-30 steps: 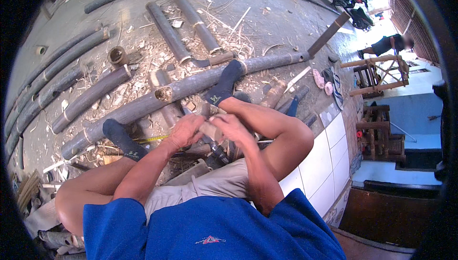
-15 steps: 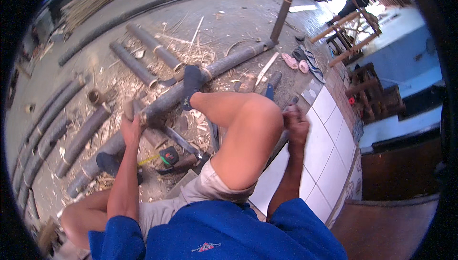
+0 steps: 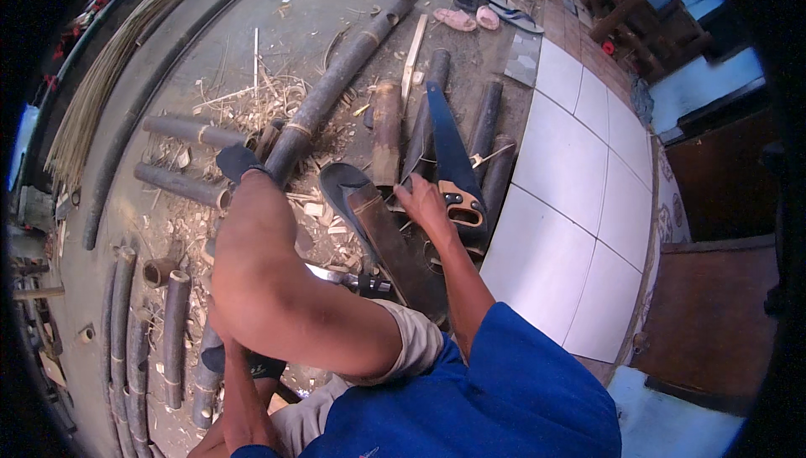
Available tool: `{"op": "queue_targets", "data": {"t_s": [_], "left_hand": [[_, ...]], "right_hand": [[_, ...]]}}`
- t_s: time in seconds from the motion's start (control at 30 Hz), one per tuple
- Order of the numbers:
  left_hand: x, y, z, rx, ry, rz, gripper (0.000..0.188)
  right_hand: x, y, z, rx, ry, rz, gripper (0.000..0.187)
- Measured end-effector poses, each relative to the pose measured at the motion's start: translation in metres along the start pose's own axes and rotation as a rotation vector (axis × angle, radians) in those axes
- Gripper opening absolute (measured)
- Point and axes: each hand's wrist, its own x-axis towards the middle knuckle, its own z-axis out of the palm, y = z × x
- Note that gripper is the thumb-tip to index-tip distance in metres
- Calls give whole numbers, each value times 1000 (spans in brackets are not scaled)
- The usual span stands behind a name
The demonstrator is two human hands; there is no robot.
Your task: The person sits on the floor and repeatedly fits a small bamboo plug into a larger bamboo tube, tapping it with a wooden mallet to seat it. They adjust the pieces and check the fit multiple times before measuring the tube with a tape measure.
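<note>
right hand (image 3: 426, 206) rests on saw (image 3: 452, 164) handle, grip unclear | saw flat on floor (image 3: 336, 5) among bamboo poles (image 3: 332, 80) beside white tiles (image 3: 554, 164) | left hand hidden behind knee (image 3: 252, 282)

Concrete floor (image 3: 193, 30) strewn with bamboo poles (image 3: 332, 88); handsaw (image 3: 449, 164).

Right hand (image 3: 425, 206) beside handsaw (image 3: 452, 164)
</note>
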Motion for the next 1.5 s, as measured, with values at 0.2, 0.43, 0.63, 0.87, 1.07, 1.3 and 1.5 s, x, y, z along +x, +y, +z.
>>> {"op": "queue_targets", "data": {"t_s": [0.2,0.43,0.63,0.87,1.07,1.3,1.5], "left_hand": [[-10,22,4,49,29,-27,56],[-11,12,-16,-57,25,-34,60],[-11,-7,-20,-305,-72,-107,60],[-17,6,-29,-377,-36,-145,54],[-28,33,-37,-640,123,-352,58],[-40,123,-23,-758,-131,-48,58],[-28,144,-19,-487,-73,347,53]], "right_hand": [[86,2,45,-12,30,47,74],[117,-8,78,-298,-69,202,137],[124,15,65,252,87,112,109],[76,30,32,74,66,31,72],[-84,37,30,248,-148,-126,76],[-180,86,60,11,-633,35,78],[-134,67,-19,-56,-458,32,79]]}}
